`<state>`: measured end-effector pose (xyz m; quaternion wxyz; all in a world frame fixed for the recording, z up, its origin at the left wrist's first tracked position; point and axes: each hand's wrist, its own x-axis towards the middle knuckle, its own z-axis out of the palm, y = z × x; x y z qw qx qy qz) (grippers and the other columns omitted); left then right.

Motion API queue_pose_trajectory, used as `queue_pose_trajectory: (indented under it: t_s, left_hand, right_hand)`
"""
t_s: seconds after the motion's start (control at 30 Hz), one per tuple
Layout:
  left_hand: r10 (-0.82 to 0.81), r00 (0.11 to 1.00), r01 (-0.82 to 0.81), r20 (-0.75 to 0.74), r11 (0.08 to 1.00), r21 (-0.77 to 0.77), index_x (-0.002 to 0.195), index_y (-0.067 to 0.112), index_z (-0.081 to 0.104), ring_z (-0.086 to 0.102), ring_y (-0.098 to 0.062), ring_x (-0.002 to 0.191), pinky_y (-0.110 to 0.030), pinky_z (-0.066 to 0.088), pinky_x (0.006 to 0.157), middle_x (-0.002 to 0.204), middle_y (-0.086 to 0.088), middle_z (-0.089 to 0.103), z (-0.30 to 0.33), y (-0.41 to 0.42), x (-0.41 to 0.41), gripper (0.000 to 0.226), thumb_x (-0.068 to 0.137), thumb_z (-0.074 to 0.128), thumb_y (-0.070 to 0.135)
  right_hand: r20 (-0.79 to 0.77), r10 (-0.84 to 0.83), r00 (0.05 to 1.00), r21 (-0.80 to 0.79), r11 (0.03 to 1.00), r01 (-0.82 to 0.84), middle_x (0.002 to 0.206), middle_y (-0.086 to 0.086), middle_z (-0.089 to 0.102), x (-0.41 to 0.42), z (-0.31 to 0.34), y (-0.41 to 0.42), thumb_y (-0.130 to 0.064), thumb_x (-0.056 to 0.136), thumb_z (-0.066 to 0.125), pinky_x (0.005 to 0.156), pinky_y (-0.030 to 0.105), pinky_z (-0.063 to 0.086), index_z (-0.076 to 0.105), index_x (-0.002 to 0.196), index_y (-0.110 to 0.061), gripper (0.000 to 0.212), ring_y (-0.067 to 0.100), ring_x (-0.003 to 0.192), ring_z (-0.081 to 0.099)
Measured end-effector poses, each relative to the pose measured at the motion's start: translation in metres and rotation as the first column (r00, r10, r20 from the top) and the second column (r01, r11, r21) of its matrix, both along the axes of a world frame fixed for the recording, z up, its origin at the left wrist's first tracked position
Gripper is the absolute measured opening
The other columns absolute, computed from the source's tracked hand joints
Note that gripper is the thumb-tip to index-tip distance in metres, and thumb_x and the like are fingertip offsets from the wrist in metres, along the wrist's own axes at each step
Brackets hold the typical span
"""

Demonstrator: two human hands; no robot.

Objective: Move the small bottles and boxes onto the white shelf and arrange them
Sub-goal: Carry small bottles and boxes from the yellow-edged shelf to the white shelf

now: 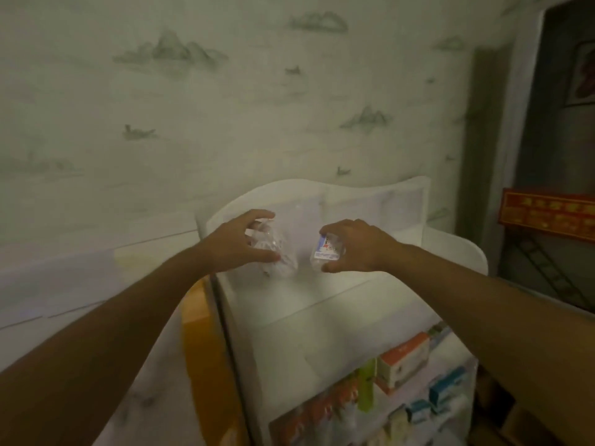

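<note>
A white shelf point(450, 249) with curved side panels stands against the wall. Over its top tier, my left hand point(238, 241) grips a small clear plastic bottle point(277, 252) whose base is at the tier's surface. Just to its right, my right hand point(357, 246) grips a second small clear bottle point(325, 252) with a blue, white and red label, also down at the top tier. The two bottles sit side by side, a short gap apart. Lower tiers hold several small boxes: an orange and white box point(402, 358), a blue box point(447, 386), and red packets point(322, 410).
A patterned pale wall point(225, 107) rises behind the shelf. An orange-edged surface point(196, 333) adjoins the shelf on the left. To the right are a dark doorway and a red sign point(547, 214). The picture is dim and slightly blurred.
</note>
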<state>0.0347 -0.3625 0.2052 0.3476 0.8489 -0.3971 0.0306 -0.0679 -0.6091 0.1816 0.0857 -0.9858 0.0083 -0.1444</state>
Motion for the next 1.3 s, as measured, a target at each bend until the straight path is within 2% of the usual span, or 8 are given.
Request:
queue_pose_trajectory:
  t_s: [0.1, 0.27, 0.37, 0.47, 0.63, 0.8, 1.0, 1.3]
  left_hand:
    - [-0.041, 0.999, 0.041, -0.001, 0.996, 0.074, 0.125, 0.044, 0.047, 0.061, -0.013, 0.104, -0.036, 0.053, 0.096, 0.124, 0.008, 0.058, -0.015, -0.056, -0.012, 0.085, 0.051, 0.086, 0.058]
    - [-0.078, 0.996, 0.084, -0.039, 0.977, 0.194, 0.134, 0.034, 0.045, 0.057, -0.019, 0.113, -0.038, 0.049, 0.1, 0.127, 0.009, 0.054, -0.044, -0.128, -0.021, 0.082, 0.063, 0.084, 0.048]
    - [-0.089, 0.992, 0.109, -0.086, 0.959, 0.261, 0.131, 0.036, 0.043, 0.055, -0.022, 0.116, -0.042, 0.049, 0.1, 0.134, 0.003, 0.053, -0.069, -0.16, -0.014, 0.092, 0.052, 0.078, 0.066]
    - [-0.061, 0.991, 0.093, -0.117, 0.952, 0.293, 0.135, 0.034, 0.041, 0.056, -0.023, 0.115, -0.041, 0.05, 0.1, 0.134, -0.001, 0.053, -0.1, -0.188, 0.002, 0.1, 0.047, 0.074, 0.069]
    - [-0.054, 0.996, 0.073, -0.073, 0.953, 0.293, 0.138, 0.031, 0.04, 0.055, -0.022, 0.113, -0.038, 0.047, 0.1, 0.135, -0.001, 0.053, -0.147, -0.246, 0.037, 0.084, 0.068, 0.083, 0.044]
    - [-0.086, 0.993, 0.105, -0.08, 0.955, 0.278, 0.139, 0.038, 0.034, 0.05, -0.018, 0.124, -0.037, 0.044, 0.104, 0.141, 0.008, 0.048, -0.184, -0.304, 0.077, 0.082, 0.071, 0.078, 0.053]
    - [-0.07, 0.992, 0.099, -0.109, 0.951, 0.292, 0.136, 0.044, 0.032, 0.051, -0.017, 0.124, -0.041, 0.046, 0.102, 0.14, 0.012, 0.048, -0.207, -0.342, 0.115, 0.082, 0.067, 0.072, 0.061]
    - [-0.105, 0.991, 0.129, -0.083, 0.913, 0.388, 0.143, 0.043, 0.028, 0.044, -0.015, 0.132, -0.039, 0.042, 0.107, 0.149, 0.013, 0.039, -0.217, -0.368, 0.134, 0.082, 0.074, 0.07, 0.06]
  right_hand:
    - [-0.04, -0.022, 0.999, 0.017, 1.0, 0.023, 0.139, -0.002, 0.051, -0.016, -0.013, -0.052, -0.064, 0.069, 0.073, 0.102, 0.041, 0.043, 0.043, 0.139, -0.033, 0.082, 0.025, 0.123, 0.049]
    - [-0.093, -0.056, 0.994, 0.057, 0.996, 0.062, 0.138, 0.0, 0.052, -0.039, -0.038, -0.124, -0.059, 0.072, 0.074, 0.101, 0.04, 0.045, 0.044, 0.138, -0.03, 0.078, 0.024, 0.119, 0.051]
    - [-0.122, -0.081, 0.989, 0.108, 0.99, 0.095, 0.137, 0.0, 0.053, -0.044, -0.058, -0.159, -0.056, 0.071, 0.076, 0.1, 0.038, 0.046, 0.046, 0.137, -0.03, 0.077, 0.023, 0.117, 0.052]
    - [-0.172, -0.097, 0.98, 0.163, 0.979, 0.125, 0.137, -0.002, 0.053, -0.038, -0.082, -0.194, -0.056, 0.072, 0.076, 0.1, 0.035, 0.045, 0.046, 0.135, -0.032, 0.073, 0.02, 0.116, 0.052]
    - [-0.251, -0.151, 0.956, 0.229, 0.951, 0.21, 0.133, -0.005, 0.055, -0.012, -0.117, -0.249, -0.055, 0.073, 0.076, 0.1, 0.032, 0.043, 0.046, 0.131, -0.034, 0.069, 0.017, 0.114, 0.052]
    - [-0.342, -0.192, 0.92, 0.266, 0.919, 0.291, 0.129, -0.008, 0.056, 0.027, -0.153, -0.3, -0.056, 0.071, 0.077, 0.101, 0.031, 0.044, 0.048, 0.127, -0.036, 0.066, 0.015, 0.111, 0.053]
    - [-0.414, -0.192, 0.89, 0.263, 0.91, 0.319, 0.131, -0.009, 0.056, 0.053, -0.193, -0.335, -0.057, 0.071, 0.077, 0.104, 0.033, 0.045, 0.047, 0.13, -0.034, 0.069, 0.015, 0.114, 0.054]
    - [-0.454, -0.212, 0.865, 0.202, 0.921, 0.332, 0.133, -0.004, 0.055, 0.085, -0.22, -0.382, -0.058, 0.071, 0.075, 0.105, 0.034, 0.045, 0.047, 0.131, -0.031, 0.072, 0.016, 0.116, 0.053]
